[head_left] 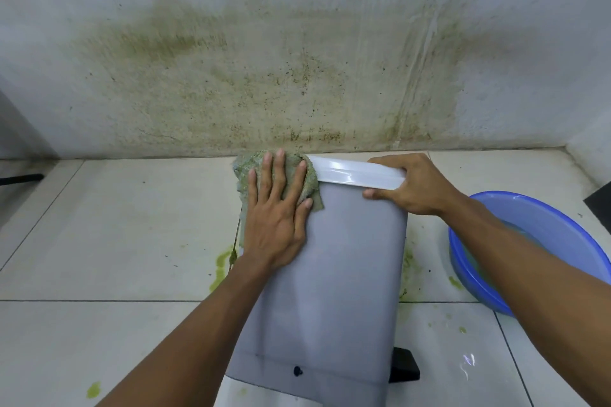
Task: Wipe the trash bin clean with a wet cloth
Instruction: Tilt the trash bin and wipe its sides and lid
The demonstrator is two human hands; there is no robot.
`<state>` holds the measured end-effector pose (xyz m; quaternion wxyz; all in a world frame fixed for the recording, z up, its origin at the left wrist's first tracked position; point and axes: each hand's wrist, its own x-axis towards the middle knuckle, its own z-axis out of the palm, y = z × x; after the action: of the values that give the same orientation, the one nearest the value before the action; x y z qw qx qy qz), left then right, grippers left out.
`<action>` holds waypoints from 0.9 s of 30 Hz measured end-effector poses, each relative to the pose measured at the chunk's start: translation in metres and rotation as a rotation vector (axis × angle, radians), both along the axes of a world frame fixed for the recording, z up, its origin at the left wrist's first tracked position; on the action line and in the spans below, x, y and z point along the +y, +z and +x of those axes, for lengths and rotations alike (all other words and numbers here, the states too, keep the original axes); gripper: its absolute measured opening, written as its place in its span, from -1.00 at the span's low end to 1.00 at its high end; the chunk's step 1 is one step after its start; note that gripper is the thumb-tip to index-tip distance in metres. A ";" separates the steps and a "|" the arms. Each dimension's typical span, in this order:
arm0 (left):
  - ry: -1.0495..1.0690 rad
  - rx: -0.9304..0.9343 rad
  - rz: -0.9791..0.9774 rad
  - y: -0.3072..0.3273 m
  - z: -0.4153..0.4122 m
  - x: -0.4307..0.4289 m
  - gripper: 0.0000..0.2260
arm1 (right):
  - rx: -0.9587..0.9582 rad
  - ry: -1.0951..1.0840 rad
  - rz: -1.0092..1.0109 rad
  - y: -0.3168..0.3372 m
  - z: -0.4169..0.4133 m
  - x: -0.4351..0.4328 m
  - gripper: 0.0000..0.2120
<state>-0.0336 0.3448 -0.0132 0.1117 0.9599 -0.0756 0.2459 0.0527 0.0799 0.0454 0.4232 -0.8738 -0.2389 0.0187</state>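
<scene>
Lying tilted on the tiled floor (132,241) near its far edge, the trash bin (330,274) is steadied by the right hand (410,185), fingers clamping its white rim (357,173). Left hand (277,208), 5 fingers spread flat, presses the green-stained cloth (248,165) against the bin's left top corner. Risk: the soiled cloth may smear residue back.

A trash bin (330,274) lies on the floor (115,241) before a wall (297,43), a cloth (264,168) at its far-left corner (under one hand), a basin (545,228) to its right.

Left hand (277,208) flat, fingers spread (palm down); right hand (410,185) curled in a grip
</scene>
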 end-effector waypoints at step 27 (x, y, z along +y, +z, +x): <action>-0.053 0.160 0.040 -0.053 -0.082 0.022 -0.43 | 0.013 -0.027 0.053 -0.005 0.012 0.004 -0.54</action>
<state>-0.1159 0.3664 -0.0667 0.1048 0.9761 -0.0967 0.1639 0.0650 0.0842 0.0404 0.4478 -0.8654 -0.2246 0.0123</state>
